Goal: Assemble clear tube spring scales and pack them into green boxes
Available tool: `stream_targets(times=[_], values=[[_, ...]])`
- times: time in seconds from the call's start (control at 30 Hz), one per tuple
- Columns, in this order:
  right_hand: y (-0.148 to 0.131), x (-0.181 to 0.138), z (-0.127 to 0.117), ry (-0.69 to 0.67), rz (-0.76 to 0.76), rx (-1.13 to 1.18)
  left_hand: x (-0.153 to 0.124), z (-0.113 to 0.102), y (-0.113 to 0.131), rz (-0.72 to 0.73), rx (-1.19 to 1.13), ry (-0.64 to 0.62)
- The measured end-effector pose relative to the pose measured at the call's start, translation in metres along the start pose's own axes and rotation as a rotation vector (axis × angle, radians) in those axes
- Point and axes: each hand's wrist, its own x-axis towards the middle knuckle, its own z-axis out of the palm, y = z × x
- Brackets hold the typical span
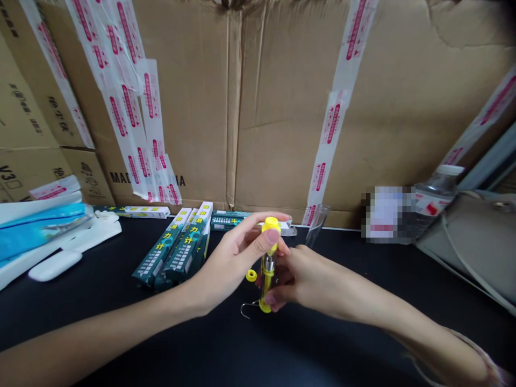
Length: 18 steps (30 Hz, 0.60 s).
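In the middle of the view I hold a tubular spring scale [267, 266] upright between both hands. It has a clear body, a yellow top cap and a yellow lower end. A thin metal hook [244, 310] sticks out to the left at its bottom. My left hand [242, 250] pinches the yellow cap, thumb in front. Lower down, my right hand [300, 279] grips the clear body from the right, its fingers partly hidden behind it. A small yellow ring [251, 276] lies just left of the scale. Behind my right hand a clear empty tube [318, 223] leans up.
Several dark green and white spring scale boxes [177, 247] lie left of centre. Farther left are a blue plastic packet [44, 228] and a white rounded case [55, 265]. At right stand a bottle [433, 201] and a grey bag [475, 236]. Large cartons [282, 134] wall the back.
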Motion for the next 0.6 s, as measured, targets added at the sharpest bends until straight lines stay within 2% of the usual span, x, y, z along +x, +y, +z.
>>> stream_targets(times=[0.17, 0.37, 0.53, 0.6], values=[[0.003, 0.001, 0.001, 0.041, 0.017, -0.117, 0.000, 0.010, -0.006, 0.024, -0.040, 0.015], [0.002, 0.001, -0.001, -0.005, -0.027, -0.108, -0.004, 0.023, -0.005, 0.068, -0.026, 0.004], [-0.005, -0.005, -0.020, -0.022, -0.081, -0.111, -0.015, 0.030, -0.010, 0.051, -0.002, -0.073], [-0.009, -0.008, -0.030, 0.008, -0.093, -0.114, -0.016, 0.032, -0.011, 0.074, 0.019, -0.060]])
